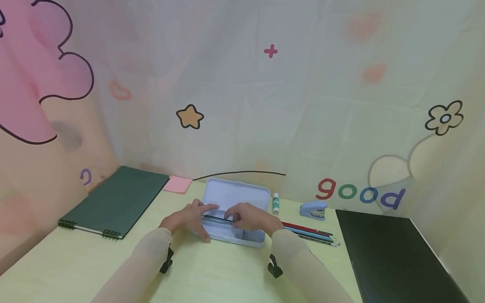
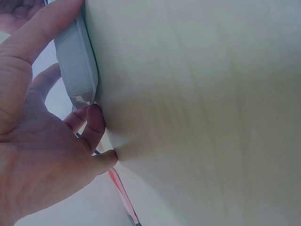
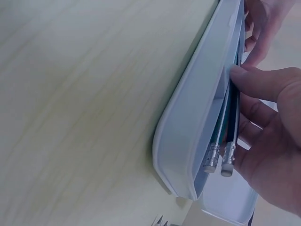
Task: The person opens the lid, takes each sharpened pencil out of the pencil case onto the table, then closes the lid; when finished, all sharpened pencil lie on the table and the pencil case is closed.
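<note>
A pale lilac pencil case (image 1: 252,243) lies open on the table with its lid (image 1: 238,191) tipped back. My left hand (image 1: 189,217) holds its left end, the thumb along the front wall and several fingers bent round the end, as the left wrist view shows. Over the case's middle, my right hand (image 1: 250,215) pinches two pencils between thumb and fingers. One pencil (image 3: 219,127) is teal and the other (image 3: 232,117) dark, both with silver ferrules and pale erasers. They lie lengthwise in the case; their far ends are hidden in the right wrist view.
Several pencils (image 1: 309,230) lie right of the case. Behind them stand a glue stick (image 1: 276,204) and a lilac stapler (image 1: 313,210). A black board (image 1: 399,264) covers the right side. A dark green spiral notebook (image 1: 116,200) and pink sticky notes (image 1: 177,184) lie at the left.
</note>
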`<state>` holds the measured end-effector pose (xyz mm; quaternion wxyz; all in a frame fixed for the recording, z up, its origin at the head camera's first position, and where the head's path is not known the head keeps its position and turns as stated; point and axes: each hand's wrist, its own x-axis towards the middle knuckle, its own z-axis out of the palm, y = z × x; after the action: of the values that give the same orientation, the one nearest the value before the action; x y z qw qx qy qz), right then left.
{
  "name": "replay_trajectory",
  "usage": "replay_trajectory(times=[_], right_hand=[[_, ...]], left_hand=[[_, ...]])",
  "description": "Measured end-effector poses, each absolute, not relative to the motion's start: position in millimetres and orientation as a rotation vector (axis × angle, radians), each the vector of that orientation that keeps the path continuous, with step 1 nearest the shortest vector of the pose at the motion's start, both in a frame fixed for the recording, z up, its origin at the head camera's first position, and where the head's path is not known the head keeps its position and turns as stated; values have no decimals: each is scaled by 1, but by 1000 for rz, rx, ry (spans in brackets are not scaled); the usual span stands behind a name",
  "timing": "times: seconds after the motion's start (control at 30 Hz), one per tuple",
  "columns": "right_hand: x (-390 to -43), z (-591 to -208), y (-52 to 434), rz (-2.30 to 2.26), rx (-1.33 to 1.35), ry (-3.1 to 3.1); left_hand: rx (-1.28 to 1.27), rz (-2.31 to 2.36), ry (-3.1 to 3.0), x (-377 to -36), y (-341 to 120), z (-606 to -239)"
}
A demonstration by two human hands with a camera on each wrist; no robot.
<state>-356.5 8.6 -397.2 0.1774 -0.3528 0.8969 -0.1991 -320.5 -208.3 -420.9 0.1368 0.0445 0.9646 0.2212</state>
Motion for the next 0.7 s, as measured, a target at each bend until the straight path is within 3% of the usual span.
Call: replay_trajectory(times=[0.7], right_hand=[[-351, -382, 16, -474, -1062, 2578]], left_hand=[[134, 649, 2801, -316, -206, -417]])
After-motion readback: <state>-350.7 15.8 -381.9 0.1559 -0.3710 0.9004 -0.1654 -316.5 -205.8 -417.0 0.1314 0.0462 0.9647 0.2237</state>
